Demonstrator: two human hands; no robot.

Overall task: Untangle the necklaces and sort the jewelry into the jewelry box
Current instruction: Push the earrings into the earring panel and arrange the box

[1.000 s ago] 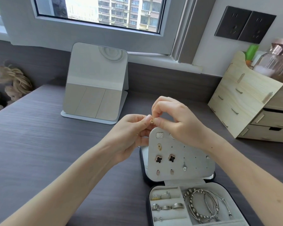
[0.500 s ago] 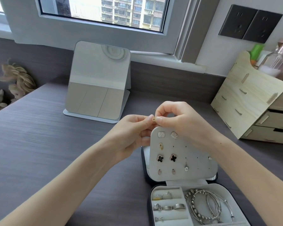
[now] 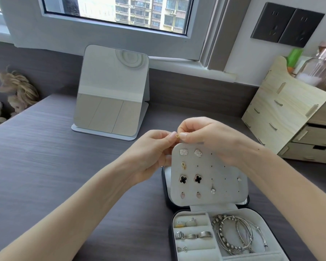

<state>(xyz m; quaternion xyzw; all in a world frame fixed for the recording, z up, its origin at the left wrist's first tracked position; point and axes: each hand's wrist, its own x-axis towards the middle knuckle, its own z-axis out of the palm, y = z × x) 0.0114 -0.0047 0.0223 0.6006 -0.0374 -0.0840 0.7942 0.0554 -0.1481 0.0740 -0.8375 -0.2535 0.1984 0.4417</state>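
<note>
Several rings (image 3: 191, 235), bangles (image 3: 233, 236) in jewelry box (image 3: 198, 253), left hand (image 3: 151, 153), right hand (image 3: 213, 140) pinching earring (image 3: 177, 136)

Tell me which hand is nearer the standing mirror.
Left. Both pinch a gold earring, but the left hand sits just right of the mirror, nearer the camera; the right hand is farther right, over the earring panel.

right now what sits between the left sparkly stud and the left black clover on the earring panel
One small gold earring, pinned to the panel between the sparkly stud and the black clover; the head view shows it.
</note>
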